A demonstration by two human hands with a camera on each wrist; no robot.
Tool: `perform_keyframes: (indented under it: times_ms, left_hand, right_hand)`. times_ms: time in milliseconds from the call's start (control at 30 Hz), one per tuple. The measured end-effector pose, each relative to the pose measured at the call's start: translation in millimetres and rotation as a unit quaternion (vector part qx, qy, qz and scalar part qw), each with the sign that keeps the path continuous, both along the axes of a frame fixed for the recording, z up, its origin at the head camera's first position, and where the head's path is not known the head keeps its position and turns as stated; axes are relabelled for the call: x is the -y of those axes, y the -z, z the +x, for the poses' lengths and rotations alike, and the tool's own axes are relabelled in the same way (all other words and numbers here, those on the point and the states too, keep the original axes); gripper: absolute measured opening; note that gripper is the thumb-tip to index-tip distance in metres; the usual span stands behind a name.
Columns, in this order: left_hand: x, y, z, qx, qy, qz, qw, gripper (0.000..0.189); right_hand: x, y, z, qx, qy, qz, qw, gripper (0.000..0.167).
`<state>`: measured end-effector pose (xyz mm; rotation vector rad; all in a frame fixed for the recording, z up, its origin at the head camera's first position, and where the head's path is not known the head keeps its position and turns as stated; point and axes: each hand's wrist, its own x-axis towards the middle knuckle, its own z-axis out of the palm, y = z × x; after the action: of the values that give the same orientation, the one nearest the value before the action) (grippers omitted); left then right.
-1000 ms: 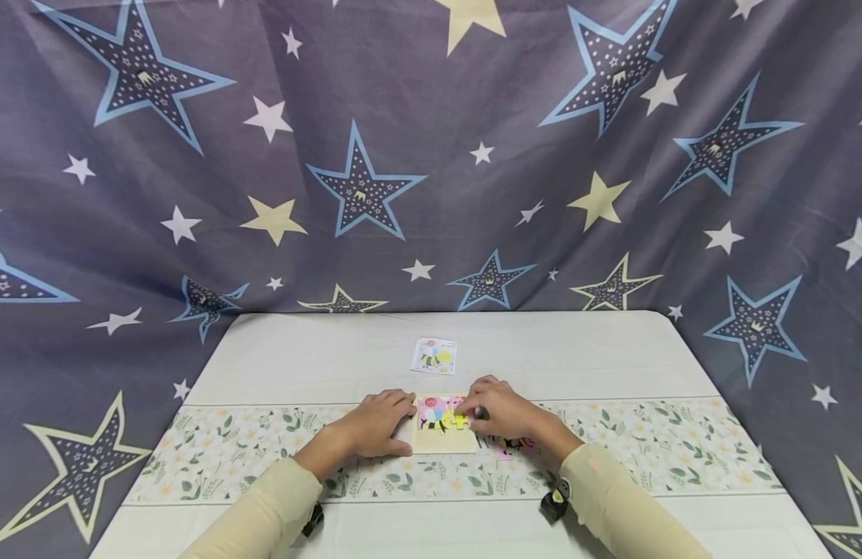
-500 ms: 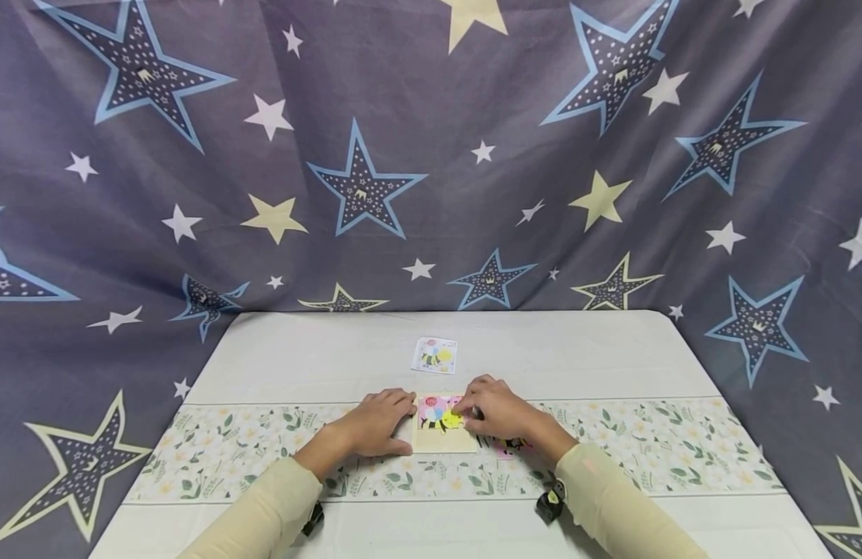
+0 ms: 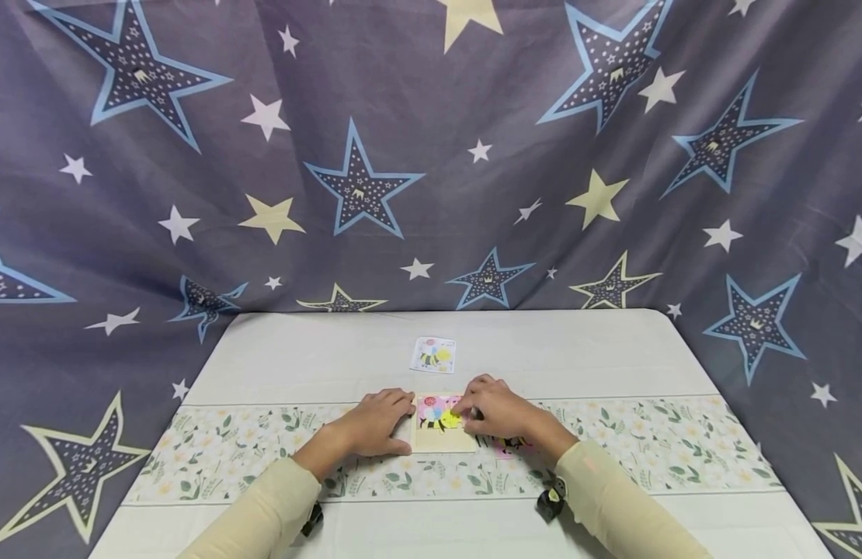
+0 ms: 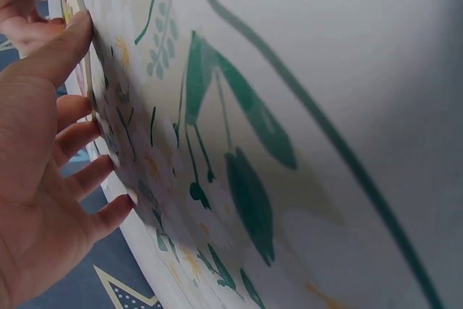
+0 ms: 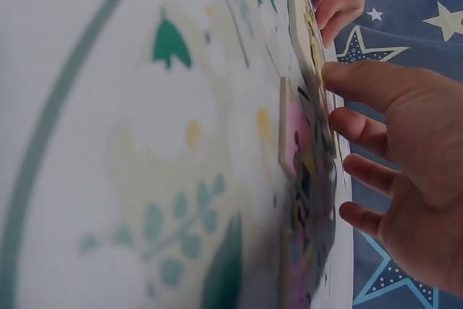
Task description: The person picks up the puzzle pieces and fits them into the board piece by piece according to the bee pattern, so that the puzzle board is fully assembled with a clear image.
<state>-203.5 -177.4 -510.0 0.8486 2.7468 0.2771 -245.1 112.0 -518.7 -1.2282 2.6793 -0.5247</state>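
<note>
A wooden puzzle board (image 3: pixel 443 442) lies on the table, its far half filled with pink, blue and yellow bee-picture pieces. My left hand (image 3: pixel 375 425) rests along its left edge. In the left wrist view, that thumb touches the board's rim while the other left fingers (image 4: pixel 76 139) spread loosely beside it. At the board's right side, my right hand (image 3: pixel 501 409) pinches a yellow puzzle piece (image 3: pixel 450 419) with thumb and index finger; these partly cover it. Seen from the right wrist, the remaining right fingers (image 5: pixel 372 173) are relaxed. Loose puzzle pieces (image 3: pixel 506 448) lie under the right wrist.
Behind the board lies a printed bee picture card (image 3: pixel 433 355). A floral strip (image 3: pixel 263 450) crosses the white table (image 3: pixel 578 349). Star-patterned cloth (image 3: pixel 431 210) hangs at the back and sides. Black straps (image 3: pixel 550 503) show at both wrists.
My right hand has shifted slightly left with the yellow puzzle piece, which now sits close against the neighbouring pieces. The left hand has stayed in place.
</note>
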Motion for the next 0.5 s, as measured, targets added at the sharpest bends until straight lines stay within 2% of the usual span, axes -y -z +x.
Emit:
perform_keyframes:
  times_ms: [333, 500]
  left_hand:
    - [1.0, 0.8, 0.6, -0.006, 0.002, -0.002, 1.0000, 0.072]
    - [0.5, 0.1, 0.6, -0.005, 0.002, 0.000, 1.0000, 0.071]
  right_hand:
    - [-17, -5.7, 4.4, 0.006, 0.020, -0.030, 0.9993, 0.033]
    - [-31, -3.4, 9.6, 0.010, 0.023, -0.036, 0.9990, 0.032]
